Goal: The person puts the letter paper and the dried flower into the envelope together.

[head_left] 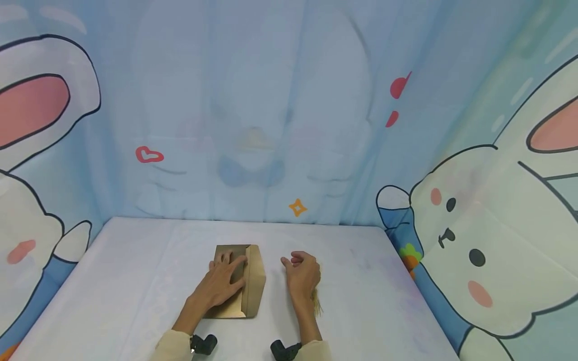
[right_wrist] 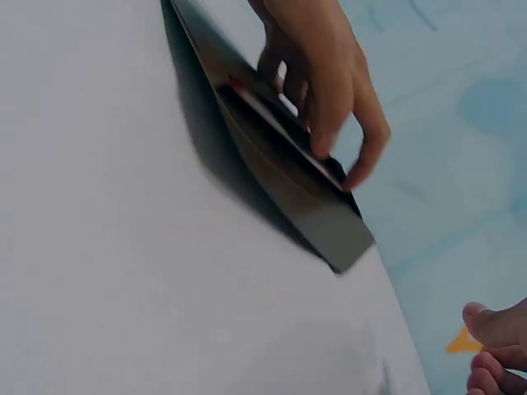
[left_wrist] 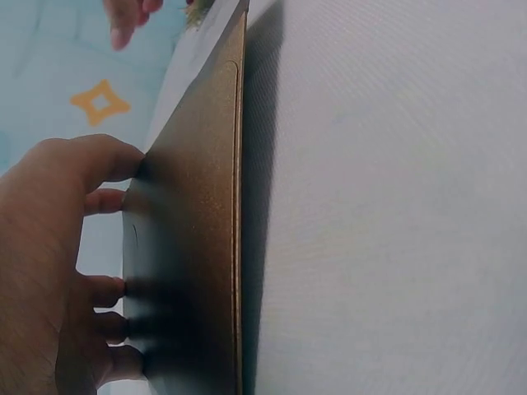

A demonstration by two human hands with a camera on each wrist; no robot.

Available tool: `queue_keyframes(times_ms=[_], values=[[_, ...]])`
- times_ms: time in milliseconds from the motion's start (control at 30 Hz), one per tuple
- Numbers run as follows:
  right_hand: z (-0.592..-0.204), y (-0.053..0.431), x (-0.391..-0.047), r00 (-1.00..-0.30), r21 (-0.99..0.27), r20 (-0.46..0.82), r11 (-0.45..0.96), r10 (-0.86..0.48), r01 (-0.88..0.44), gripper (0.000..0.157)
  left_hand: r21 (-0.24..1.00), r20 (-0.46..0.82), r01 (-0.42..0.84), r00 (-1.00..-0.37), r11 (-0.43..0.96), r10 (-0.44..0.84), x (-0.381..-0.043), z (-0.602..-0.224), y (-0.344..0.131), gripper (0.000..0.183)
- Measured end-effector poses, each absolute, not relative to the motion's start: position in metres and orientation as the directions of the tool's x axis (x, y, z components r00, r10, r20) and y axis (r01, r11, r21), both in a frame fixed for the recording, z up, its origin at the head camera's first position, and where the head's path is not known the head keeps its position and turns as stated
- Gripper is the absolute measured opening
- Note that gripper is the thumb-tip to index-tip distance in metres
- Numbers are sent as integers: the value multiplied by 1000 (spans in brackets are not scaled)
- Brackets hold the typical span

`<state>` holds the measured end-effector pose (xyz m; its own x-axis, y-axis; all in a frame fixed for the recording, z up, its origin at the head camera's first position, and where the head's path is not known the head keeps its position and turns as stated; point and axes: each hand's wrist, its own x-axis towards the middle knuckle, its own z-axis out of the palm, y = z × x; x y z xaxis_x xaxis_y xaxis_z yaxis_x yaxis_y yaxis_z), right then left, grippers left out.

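A gold envelope (head_left: 256,288) lies on the white table, its flap side turned to the right. My left hand (head_left: 220,283) rests on it with fingers spread, the fingertips pressing near the flap's fold. In the right wrist view, a pale strip with a red end (right_wrist: 268,113) shows along the envelope's opening, under the left fingers. To the right of the envelope, my right hand (head_left: 303,275) is raised apart from it, fingers loosely curled and nothing visible between them. A gold tassel (head_left: 317,303) shows beside the right wrist, partly hidden behind the hand.
The white tabletop (head_left: 370,301) extends to both sides of the hands. Behind it hangs a pale blue curtain (head_left: 253,90) printed with cartoon rabbits. Dark wrist cameras (head_left: 204,345) sit at both cuffs.
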<state>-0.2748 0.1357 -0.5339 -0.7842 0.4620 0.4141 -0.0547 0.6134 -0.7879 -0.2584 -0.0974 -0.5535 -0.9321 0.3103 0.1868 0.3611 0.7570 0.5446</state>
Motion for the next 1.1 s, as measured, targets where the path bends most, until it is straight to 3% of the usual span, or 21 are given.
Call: queue_keyframes(times_ms=[233,433,900,1100], values=[[-532,170,-269,-686,-780,424,623,592,56,39,559,184,361,-932,746,312,-258,-554,-99,58],[-540,187,-261,-683,-779,358,607,637,158,47,561,180,354,-934,749,307,-257,-554,-100,58],[-550,202,-251,-762,-772,258,601,594,207,31,562,184,355,-934,747,305,-259,-555,-99,58],[-550,201,-253,-755,-760,241,602,610,244,27,565,198,366,-930,740,309,-259,-554,-99,57]])
